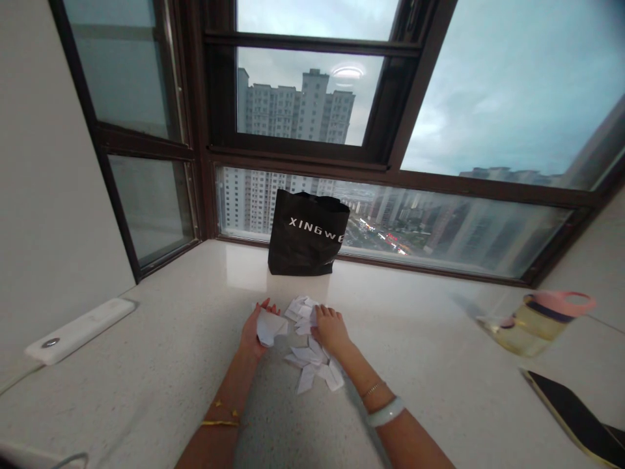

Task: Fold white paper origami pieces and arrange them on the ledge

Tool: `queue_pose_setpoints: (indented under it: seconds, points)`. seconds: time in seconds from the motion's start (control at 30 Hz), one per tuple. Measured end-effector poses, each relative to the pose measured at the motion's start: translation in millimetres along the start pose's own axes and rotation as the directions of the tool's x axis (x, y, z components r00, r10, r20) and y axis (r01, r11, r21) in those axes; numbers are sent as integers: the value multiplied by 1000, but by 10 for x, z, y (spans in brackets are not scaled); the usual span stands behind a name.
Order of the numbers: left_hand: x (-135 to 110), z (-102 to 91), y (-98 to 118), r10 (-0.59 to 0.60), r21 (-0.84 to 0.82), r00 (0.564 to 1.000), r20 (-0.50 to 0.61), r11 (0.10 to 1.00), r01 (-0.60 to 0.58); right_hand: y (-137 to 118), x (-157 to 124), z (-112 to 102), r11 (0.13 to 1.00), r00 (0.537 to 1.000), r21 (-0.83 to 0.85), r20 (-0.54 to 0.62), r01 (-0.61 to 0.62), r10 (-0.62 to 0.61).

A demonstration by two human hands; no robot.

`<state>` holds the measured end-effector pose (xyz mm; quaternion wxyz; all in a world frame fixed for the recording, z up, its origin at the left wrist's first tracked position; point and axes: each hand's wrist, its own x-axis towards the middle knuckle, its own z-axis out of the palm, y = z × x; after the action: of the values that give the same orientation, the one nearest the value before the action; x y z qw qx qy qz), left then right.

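Several small white paper scraps (pixel 312 365) lie in a loose pile on the pale stone counter (pixel 170 365). My left hand (pixel 254 332) is turned palm up and holds a folded white paper piece (pixel 270 326) in its curled fingers. My right hand (pixel 329 329) rests on the pile, fingers bent down onto more white scraps (pixel 300 309) at the far end. Both wrists wear bracelets. Behind the pile a black paper bag (pixel 305 234) with white lettering stands upright against the window.
A white power strip (pixel 78 330) lies at the left by the wall. At the right stand a clear bottle (pixel 537 319) with a pink lid and a dark phone (pixel 571 410). A dark-framed window (pixel 390 169) runs along the counter's far edge.
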<state>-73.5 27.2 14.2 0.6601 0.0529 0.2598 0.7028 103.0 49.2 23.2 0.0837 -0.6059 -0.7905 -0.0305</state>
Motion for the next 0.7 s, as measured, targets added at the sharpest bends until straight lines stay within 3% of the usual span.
queue_pose_setpoints:
  seconds: [0.1, 0.23, 0.3, 0.43, 0.57, 0.7]
  points:
    - [-25, 37, 17, -11, -28, 999, -40, 1000, 10, -23, 62, 4, 1000, 999, -1, 37, -10, 10]
    - [-60, 76, 38, -37, -16, 999, -39, 999, 36, 147, 48, -71, 997, 1000, 75, 10, 3, -4]
    - [-76, 87, 34, -48, 6, 998, -29, 999, 48, 246, 12, -132, 966, 997, 257, -74, 15, 4]
    - [-103, 93, -17, -71, 43, 997, 1, 997, 71, 318, -94, -251, 774, 953, 631, -261, 48, 155]
    - [-118, 81, -114, -105, 85, 990, 92, 992, 97, 110, -205, -310, 669, 892, 721, -407, 180, 199]
    - [-130, 95, -203, -98, 120, 988, 123, 989, 83, -307, -312, -209, 731, 851, 596, -523, 333, 39]
